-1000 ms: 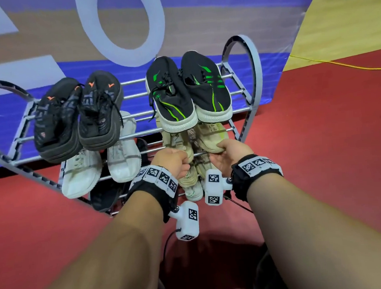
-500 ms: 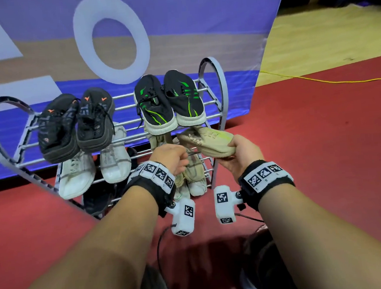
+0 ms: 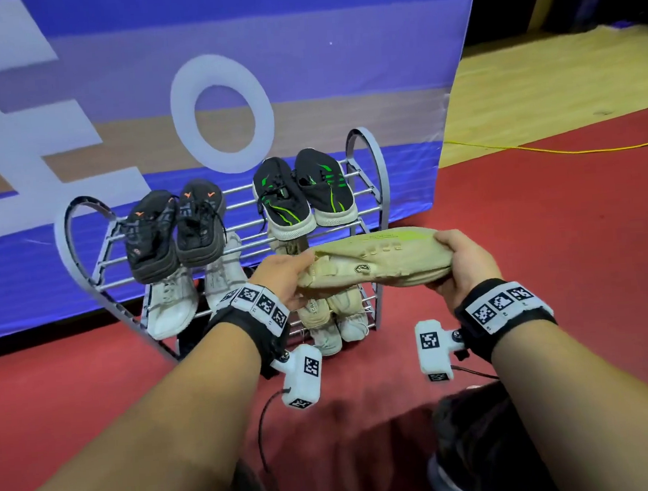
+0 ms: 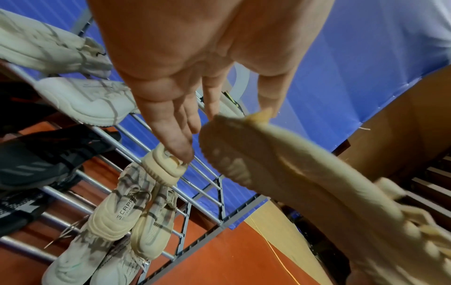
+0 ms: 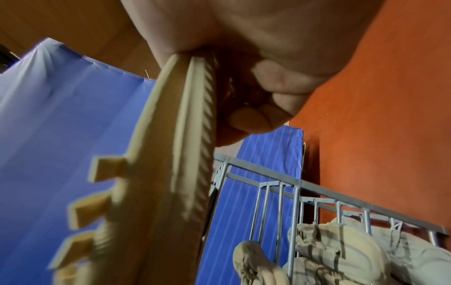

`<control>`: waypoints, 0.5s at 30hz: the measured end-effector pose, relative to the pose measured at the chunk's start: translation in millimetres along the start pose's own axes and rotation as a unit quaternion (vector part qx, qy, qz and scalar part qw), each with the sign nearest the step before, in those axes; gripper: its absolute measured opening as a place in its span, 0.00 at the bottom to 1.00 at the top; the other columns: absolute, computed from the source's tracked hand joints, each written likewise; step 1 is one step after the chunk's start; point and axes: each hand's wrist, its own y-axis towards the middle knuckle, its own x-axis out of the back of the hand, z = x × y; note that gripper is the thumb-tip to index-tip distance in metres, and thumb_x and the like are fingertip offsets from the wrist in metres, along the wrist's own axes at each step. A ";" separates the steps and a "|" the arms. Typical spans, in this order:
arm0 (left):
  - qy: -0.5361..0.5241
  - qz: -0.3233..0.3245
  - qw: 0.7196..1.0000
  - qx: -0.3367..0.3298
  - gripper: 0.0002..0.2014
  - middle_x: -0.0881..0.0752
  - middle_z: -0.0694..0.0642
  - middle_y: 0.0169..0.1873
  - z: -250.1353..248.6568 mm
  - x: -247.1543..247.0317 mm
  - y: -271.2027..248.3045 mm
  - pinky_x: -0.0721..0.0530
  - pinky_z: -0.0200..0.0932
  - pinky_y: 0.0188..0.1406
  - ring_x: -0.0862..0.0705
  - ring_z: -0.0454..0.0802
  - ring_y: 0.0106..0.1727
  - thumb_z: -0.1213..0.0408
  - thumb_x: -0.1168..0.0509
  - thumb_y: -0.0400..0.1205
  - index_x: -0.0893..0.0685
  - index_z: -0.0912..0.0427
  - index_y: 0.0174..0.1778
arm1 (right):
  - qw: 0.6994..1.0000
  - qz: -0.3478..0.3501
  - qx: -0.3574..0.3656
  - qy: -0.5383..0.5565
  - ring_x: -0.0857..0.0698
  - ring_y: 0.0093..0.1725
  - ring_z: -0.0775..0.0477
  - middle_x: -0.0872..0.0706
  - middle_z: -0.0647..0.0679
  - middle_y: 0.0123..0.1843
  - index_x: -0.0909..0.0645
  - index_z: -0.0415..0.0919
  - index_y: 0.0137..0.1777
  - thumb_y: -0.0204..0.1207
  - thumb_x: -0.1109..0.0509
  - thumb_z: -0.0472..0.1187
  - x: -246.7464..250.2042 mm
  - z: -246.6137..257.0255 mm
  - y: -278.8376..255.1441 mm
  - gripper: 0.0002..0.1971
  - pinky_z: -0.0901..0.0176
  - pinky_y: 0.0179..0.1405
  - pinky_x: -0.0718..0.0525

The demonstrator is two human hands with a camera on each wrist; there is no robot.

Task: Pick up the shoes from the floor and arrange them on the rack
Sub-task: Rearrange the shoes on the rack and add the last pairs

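Note:
I hold a beige shoe [image 3: 377,260] sideways in the air in front of the grey rack [image 3: 365,146]. My right hand [image 3: 458,262] grips its toe end, fingers [image 5: 280,86] curled under the ribbed sole [image 5: 195,154]. My left hand [image 3: 301,270] is at the heel end. Its fingers are straight in the left wrist view, and the thumb [image 4: 268,96] and forefinger touch the heel tab of the shoe [image 4: 292,173]. On the rack sit a black-and-orange pair [image 3: 175,229], a black-and-green pair [image 3: 303,197], a white pair [image 3: 173,305] and a beige pair [image 3: 331,314] low at the right.
A blue banner [image 3: 225,60] hangs right behind the rack. Red floor [image 3: 542,211] spreads to the right, with a yellow cable [image 3: 538,151] across it and wooden floor beyond. My dark-clad leg [image 3: 482,445] is at the bottom right.
My right hand has drawn the beige shoe off the rack's middle shelf and turned it sideways toward me. My left hand left the shoe on the rack and came to the held shoe's heel.

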 end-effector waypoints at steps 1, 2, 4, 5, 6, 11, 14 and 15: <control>-0.009 0.018 1.000 0.013 0.23 0.08 0.62 0.48 0.7 5.4 -2.1 0.09 0.60 0.50 0.09 0.59 0.45 0.45 0.24 0.76 0.12 0.60 0.58 | 1.000 0.012 -0.007 0.001 0.12 0.32 0.46 0.12 0.47 0.36 0.15 0.43 0.49 0.76 0.25 0.44 -4.5 -2.8 -0.7 0.07 0.56 0.33 0.16; -0.016 0.032 0.999 0.032 0.22 0.07 0.61 0.49 2.2 11.4 -3.5 0.09 0.58 0.50 0.08 0.58 0.46 0.45 0.26 0.78 0.12 0.59 0.59 | 1.000 0.018 -0.014 -0.006 0.13 0.30 0.46 0.12 0.47 0.34 0.15 0.44 0.48 0.76 0.24 0.46 -9.3 -6.6 -0.2 0.07 0.58 0.30 0.18; -0.017 0.059 0.996 0.067 0.18 0.07 0.56 0.45 7.3 23.4 -5.5 0.08 0.48 0.44 0.08 0.53 0.44 0.46 0.28 0.80 0.13 0.55 0.58 | 0.999 0.017 -0.027 -0.033 0.18 0.26 0.47 0.15 0.48 0.32 0.15 0.46 0.47 0.76 0.24 0.52 -20.3 -17.1 1.7 0.10 0.63 0.22 0.27; -0.011 0.066 0.995 0.070 0.15 0.07 0.53 0.42 9.7 29.5 -6.1 0.09 0.43 0.38 0.08 0.51 0.40 0.48 0.29 0.81 0.14 0.55 0.57 | 0.998 0.014 -0.036 -0.043 0.19 0.25 0.47 0.16 0.49 0.32 0.16 0.46 0.47 0.75 0.23 0.54 -26.6 -23.5 3.4 0.12 0.64 0.20 0.30; 0.000 0.063 0.996 0.070 0.14 0.08 0.53 0.40 12.6 36.7 -6.3 0.11 0.40 0.32 0.08 0.50 0.38 0.51 0.29 0.82 0.14 0.55 0.58 | 0.998 0.013 -0.046 -0.049 0.19 0.24 0.48 0.15 0.49 0.32 0.15 0.46 0.47 0.74 0.22 0.55 -32.8 -30.9 5.5 0.13 0.64 0.18 0.30; 0.037 0.069 0.990 0.119 0.20 0.09 0.54 0.39 24.0 77.1 -11.3 0.13 0.40 0.30 0.11 0.48 0.35 0.53 0.25 0.78 0.14 0.58 0.62 | 0.993 0.051 -0.083 -0.071 0.16 0.26 0.48 0.12 0.45 0.37 0.15 0.40 0.57 0.78 0.25 0.47 -73.8 -73.3 10.3 0.13 0.63 0.17 0.27; 0.049 0.127 0.979 0.154 0.19 0.10 0.54 0.37 33.0 95.5 -16.8 0.15 0.38 0.28 0.13 0.47 0.32 0.52 0.24 0.75 0.13 0.57 0.58 | 0.983 0.093 -0.126 -0.097 0.16 0.26 0.47 0.13 0.45 0.37 0.18 0.40 0.57 0.81 0.27 0.42 -98.2 -98.1 11.8 0.09 0.61 0.18 0.24; 0.044 0.140 0.976 0.158 0.20 0.11 0.54 0.37 36.3 99.5 -17.7 0.16 0.37 0.26 0.13 0.47 0.32 0.52 0.23 0.74 0.12 0.58 0.58 | 0.980 0.106 -0.136 -0.100 0.13 0.29 0.46 0.11 0.45 0.38 0.17 0.39 0.58 0.82 0.28 0.42 -106.6 -104.5 11.3 0.09 0.60 0.21 0.21</control>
